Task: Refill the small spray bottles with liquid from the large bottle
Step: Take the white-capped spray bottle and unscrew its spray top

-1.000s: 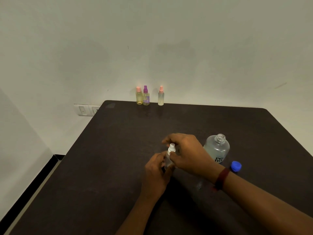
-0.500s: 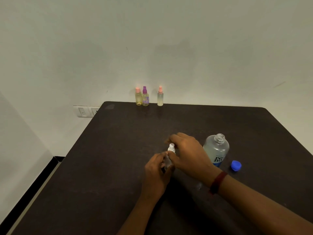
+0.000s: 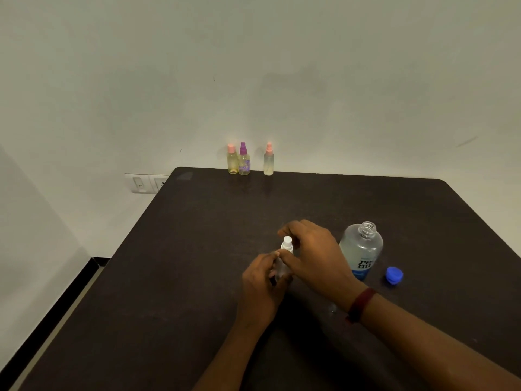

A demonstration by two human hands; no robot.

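Spray bottle [image 3: 281, 268] | left hand [image 3: 260, 283] grips it | right hand [image 3: 313, 255] pinches white top [image 3: 287, 241]

on the table [image 3: 197, 277], the left hand [image 3: 260, 286] and right hand [image 3: 313, 255] hold the near spray bottle [image 3: 287, 245] upright at mid-table. the large bottle [image 3: 362, 252] stands just right of them, and the loose cap [image 3: 394, 275] lies right of that. at the far edge by the wall stand the leftmost spray bottle [image 3: 232, 160], the second spray bottle [image 3: 244, 162] just beside it, and the third spray bottle [image 3: 268, 162] apart to the right.
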